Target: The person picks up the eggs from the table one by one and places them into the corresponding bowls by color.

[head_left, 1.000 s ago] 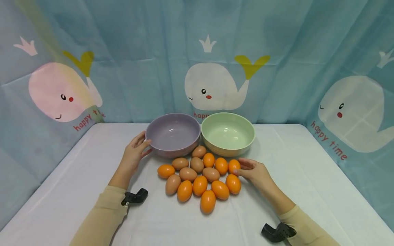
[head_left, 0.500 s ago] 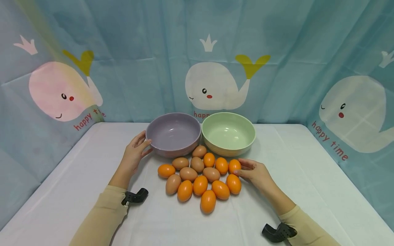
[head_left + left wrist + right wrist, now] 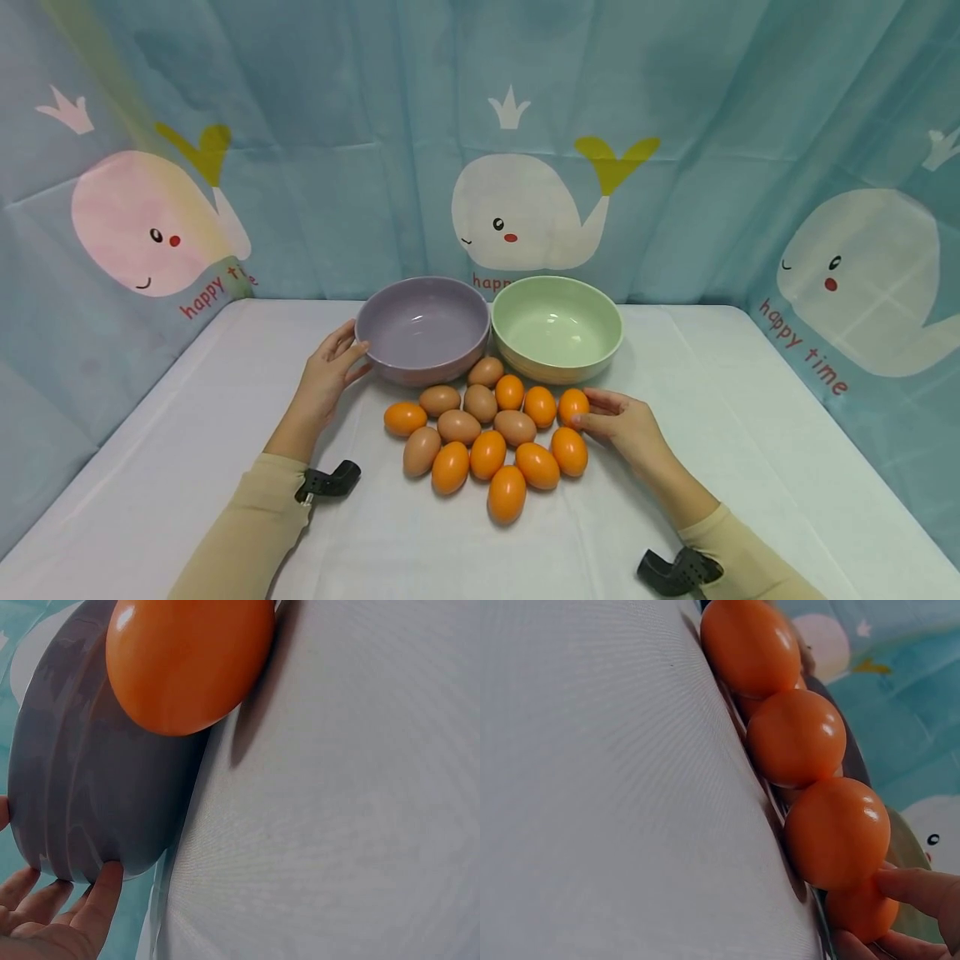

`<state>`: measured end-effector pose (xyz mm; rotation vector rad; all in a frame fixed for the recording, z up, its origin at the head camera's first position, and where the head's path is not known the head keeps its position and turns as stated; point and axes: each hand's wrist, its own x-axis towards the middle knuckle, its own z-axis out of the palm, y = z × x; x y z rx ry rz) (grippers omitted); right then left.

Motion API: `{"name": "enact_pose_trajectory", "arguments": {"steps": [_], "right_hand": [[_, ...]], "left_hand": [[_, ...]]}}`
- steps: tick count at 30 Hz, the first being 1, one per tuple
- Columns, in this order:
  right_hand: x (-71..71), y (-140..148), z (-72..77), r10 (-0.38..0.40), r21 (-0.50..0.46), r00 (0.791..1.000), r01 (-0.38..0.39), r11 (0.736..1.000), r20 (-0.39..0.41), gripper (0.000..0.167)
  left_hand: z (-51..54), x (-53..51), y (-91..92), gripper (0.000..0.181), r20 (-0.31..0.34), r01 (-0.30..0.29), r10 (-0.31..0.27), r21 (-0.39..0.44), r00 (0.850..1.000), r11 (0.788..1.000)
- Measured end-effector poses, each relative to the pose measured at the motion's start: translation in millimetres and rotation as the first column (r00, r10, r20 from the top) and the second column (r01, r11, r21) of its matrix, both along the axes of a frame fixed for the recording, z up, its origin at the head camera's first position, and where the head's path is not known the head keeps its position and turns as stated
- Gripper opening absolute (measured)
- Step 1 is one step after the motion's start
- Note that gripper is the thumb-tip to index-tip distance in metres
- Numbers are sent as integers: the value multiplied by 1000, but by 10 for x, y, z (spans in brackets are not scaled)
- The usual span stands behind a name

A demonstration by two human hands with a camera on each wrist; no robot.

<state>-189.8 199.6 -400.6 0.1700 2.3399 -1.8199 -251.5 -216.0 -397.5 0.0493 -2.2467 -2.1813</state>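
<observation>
I see right hand [image 3: 626, 425] with fingers narrowed, thumb and fingertips pinching orange egg [image 3: 573, 407] at right edge of cluster, in front of green bowl [image 3: 555, 325]; cannot tell if egg is off surface [image 3: 420, 554]. Left hand [image 3: 324, 375] holds purple bowl [image 3: 422, 329] by left side, thumb at rim, fingers on outer wall. Bowls sit side by side. Before them I count eight other orange eggs [image 3: 506, 494], six brown eggs [image 3: 459, 427]. Farther out: beige sleeves [image 3: 240, 533], whale-print curtain [image 3: 337, 208] behind.

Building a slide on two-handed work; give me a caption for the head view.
Left hand at purple bowl, right hand pinching an orange egg.
</observation>
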Motion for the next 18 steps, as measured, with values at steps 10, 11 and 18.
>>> {"name": "enact_pose_trajectory", "arguments": {"steps": [10, 11, 18], "right_hand": [[16, -22, 56, -2, -21, 1000, 2, 1000, -4, 58], [20, -24, 65, -3, -18, 1000, 3, 1000, -4, 58], [60, -22, 126, 8, 24, 1000, -8, 1000, -21, 58]], "left_hand": [[8, 5, -2, 72, 10, 0, 0, -4, 1000, 1000], [11, 7, 2, 71, 10, 0, 0, -2, 1000, 1000], [16, 7, -1, 70, 17, 5, -5, 6, 1000, 1000]]}}
